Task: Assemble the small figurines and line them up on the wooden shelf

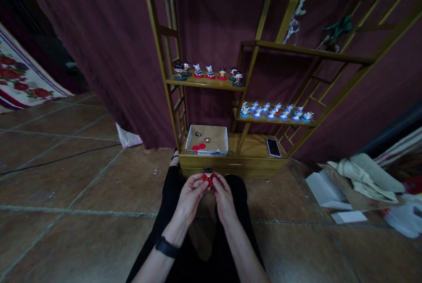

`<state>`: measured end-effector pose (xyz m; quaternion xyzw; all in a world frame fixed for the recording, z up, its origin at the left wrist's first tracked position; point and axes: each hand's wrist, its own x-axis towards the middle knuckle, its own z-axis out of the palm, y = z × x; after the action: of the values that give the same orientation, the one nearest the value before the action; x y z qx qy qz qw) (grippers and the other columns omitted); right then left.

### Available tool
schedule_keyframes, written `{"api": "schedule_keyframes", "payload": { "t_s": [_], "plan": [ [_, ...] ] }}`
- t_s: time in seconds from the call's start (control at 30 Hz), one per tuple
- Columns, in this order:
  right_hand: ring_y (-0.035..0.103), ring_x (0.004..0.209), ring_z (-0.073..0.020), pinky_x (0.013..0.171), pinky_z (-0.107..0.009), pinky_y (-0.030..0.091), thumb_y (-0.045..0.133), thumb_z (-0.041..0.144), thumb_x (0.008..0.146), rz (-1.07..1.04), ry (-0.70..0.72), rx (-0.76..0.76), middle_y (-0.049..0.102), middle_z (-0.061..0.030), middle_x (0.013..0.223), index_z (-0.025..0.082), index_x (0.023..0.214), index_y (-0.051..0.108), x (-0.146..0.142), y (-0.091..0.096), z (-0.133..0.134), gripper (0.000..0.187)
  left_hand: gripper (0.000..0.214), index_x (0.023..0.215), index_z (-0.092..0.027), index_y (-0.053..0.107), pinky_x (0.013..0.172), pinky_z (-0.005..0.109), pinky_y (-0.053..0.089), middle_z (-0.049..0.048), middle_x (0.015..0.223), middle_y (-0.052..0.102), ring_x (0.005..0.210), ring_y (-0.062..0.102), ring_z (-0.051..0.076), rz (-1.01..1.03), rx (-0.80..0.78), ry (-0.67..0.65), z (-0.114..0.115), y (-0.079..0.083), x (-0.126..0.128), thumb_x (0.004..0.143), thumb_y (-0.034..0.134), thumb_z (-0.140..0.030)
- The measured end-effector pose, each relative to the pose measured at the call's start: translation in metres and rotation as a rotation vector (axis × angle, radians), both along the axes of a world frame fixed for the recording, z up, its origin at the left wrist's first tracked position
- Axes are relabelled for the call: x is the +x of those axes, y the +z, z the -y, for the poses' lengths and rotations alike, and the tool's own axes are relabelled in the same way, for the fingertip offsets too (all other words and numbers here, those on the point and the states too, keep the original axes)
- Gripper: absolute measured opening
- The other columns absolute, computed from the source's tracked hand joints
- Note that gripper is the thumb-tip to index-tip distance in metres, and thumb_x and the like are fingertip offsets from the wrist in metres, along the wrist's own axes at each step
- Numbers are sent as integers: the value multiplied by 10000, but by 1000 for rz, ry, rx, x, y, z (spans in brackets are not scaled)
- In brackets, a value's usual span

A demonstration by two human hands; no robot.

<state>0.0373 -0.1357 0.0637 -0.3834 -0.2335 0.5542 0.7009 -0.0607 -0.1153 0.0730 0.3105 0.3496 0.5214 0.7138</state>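
Note:
Between my knees I hold a small figurine (208, 174) with dark hair and a red base. My left hand (191, 194) grips it from the left, the thumb on its front. My right hand (223, 191) closes on its right side. Just beyond, a shallow cardboard box (217, 139) on the lowest shelf holds two small figure pieces and two red discs (199, 147). Several similar dark-haired figurines (222, 73) and two grey-and-white ones (210, 72) stand on the shelf above.
Several blue-and-white figurines (271, 114) line the right shelf of the wooden rack (247, 160). A phone (273, 147) lies below them. Ornaments (294, 26) stand on the upper shelf. White boxes (328, 190) and cloths (362, 177) lie on the floor at right; a black cable (62, 158) runs at left.

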Motion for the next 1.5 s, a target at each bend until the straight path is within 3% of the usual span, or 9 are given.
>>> {"api": "schedule_keyframes", "payload": {
  "t_s": [0.17,0.37,0.5,0.73,0.9,1.13,1.27,1.5],
  "plan": [
    [603,854,-194,744,-299,452,591,366,723,54,28,-41,674,-51,951,196,939,652,1,-5,1,281,405,893,-154,499,664,270,498,30,768,666,652,620,125,-134,81,79,1,-5,4,569,742,-175],
    [581,906,-200,765,-298,439,576,376,727,178,-16,-78,658,-63,997,184,957,656,6,-18,-1,310,466,1030,-143,518,693,280,501,54,839,672,724,625,143,-163,72,8,5,-2,4,614,709,-228],
    [580,896,-203,741,-293,445,576,396,715,254,-47,-80,655,-69,1004,177,926,668,6,-21,-2,318,472,992,-132,548,700,305,509,52,798,677,706,634,164,-196,64,18,7,1,4,571,734,-236],
    [598,779,-172,668,-270,445,619,366,687,103,14,-109,678,-46,927,201,959,650,1,-14,2,319,426,891,-163,530,678,294,505,33,744,677,657,636,155,-215,88,113,4,-6,2,533,757,-196],
    [601,679,-164,613,-276,447,637,340,666,55,33,-122,689,-48,833,184,969,649,3,-14,2,341,363,842,-159,542,637,272,507,35,740,670,646,629,152,-206,84,87,3,-8,-1,549,750,-214],
    [532,543,-100,536,-232,432,652,279,638,23,22,-159,682,-33,758,162,910,664,4,-13,1,297,446,978,-144,548,640,279,507,23,719,662,607,626,143,-185,33,34,4,-6,-4,582,734,-230],
    [540,554,-107,551,-242,447,650,277,642,38,31,-150,682,-35,761,160,913,661,5,-12,1,296,466,1013,-110,578,665,287,507,74,792,680,672,641,170,-159,10,-60,4,-6,-5,588,733,-218],
    [578,619,-132,607,-271,469,642,330,661,83,42,-114,685,-49,820,172,935,653,2,-15,1,317,370,934,-111,612,664,280,511,88,776,684,668,645,165,-44,-94,-35,0,-15,-11,591,735,-175]
  ]
}}
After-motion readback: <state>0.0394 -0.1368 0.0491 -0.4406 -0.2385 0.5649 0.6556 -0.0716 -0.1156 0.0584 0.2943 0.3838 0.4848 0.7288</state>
